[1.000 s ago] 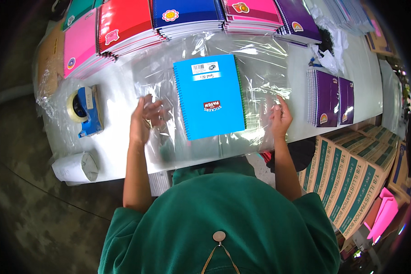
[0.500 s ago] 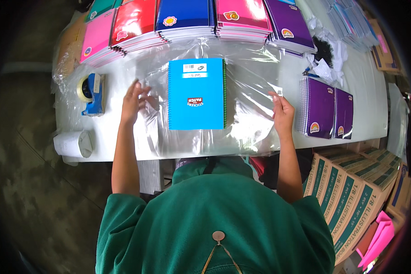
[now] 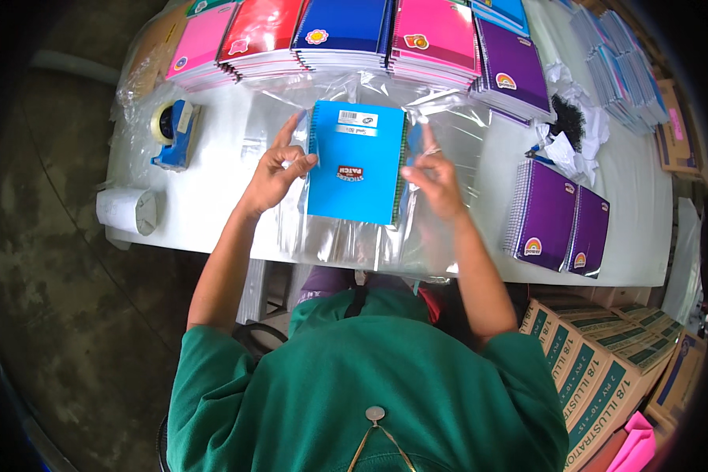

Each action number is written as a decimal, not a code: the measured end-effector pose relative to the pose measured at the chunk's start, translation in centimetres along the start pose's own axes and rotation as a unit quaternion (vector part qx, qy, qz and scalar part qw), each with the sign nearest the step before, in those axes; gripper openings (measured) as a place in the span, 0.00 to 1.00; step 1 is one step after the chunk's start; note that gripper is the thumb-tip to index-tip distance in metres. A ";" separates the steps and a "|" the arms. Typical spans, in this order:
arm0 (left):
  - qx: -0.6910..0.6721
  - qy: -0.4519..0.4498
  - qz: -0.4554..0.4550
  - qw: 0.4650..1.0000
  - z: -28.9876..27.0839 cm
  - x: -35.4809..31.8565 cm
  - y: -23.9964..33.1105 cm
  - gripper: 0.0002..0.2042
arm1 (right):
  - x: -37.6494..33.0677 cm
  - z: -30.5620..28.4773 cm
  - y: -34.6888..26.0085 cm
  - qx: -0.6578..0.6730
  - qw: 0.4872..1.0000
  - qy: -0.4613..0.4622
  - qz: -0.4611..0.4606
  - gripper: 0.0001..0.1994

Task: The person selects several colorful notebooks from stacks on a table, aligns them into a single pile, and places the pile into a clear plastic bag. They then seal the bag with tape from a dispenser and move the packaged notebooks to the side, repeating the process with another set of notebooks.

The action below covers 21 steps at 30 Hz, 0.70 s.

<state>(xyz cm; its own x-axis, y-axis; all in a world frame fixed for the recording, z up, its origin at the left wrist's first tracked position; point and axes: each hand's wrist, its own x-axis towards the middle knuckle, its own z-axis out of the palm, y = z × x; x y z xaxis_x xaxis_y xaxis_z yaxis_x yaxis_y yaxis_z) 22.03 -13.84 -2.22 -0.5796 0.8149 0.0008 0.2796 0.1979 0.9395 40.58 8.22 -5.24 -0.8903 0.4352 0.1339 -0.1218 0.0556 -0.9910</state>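
A blue spiral-bound notebook stack [image 3: 355, 193] lies on a sheet of clear plastic film [image 3: 338, 242], with a barcode label near its far edge. My left hand [image 3: 278, 175] is at its left side, index finger stretched away from me and thumb tip at the notebook's edge; the other fingers are bent. On the opposite side my right hand [image 3: 439, 179] mirrors it, index finger pointing up along the film and thumb close to the right edge. Film bunches up along both sides of the stack. Neither hand visibly encloses anything.
Tall stacks of colored notebooks [image 3: 342, 35] line the far side. A blue tape dispenser [image 3: 182, 138] and a white roll [image 3: 126, 211] sit at left. Purple notebooks [image 3: 541, 208], crumpled white paper [image 3: 562, 153] and a blue cutter [image 3: 538, 155] are at right. Cartons [image 3: 598, 370] stand below the table's right end.
Both hands have moved inward from the outer film to the notebook's sides. The film now rises along those sides. The whole view has shifted slightly.
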 end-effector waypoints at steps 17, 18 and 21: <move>0.157 0.068 0.051 0.984 -1.1 4.7 -4.6 0.35 | 0.8 9.8 1.3 -0.417 0.908 -0.010 -0.045 0.12; 0.333 0.177 0.175 0.910 -2.6 7.9 -4.5 0.37 | 0.9 9.9 1.3 -0.414 0.909 -0.010 -0.042 0.12; 0.220 -0.040 0.177 0.958 -5.4 14.3 -5.6 0.23 | 0.9 10.1 1.2 -0.417 0.908 -0.022 -0.045 0.12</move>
<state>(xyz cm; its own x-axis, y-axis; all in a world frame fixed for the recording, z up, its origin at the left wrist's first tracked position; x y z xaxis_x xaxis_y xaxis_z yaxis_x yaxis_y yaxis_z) 8.01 -6.26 -5.61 -0.3324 0.9094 0.2498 0.7538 0.0970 0.6499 35.25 -0.37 -6.24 -0.9124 0.3592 0.1962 0.1624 0.7578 -0.6320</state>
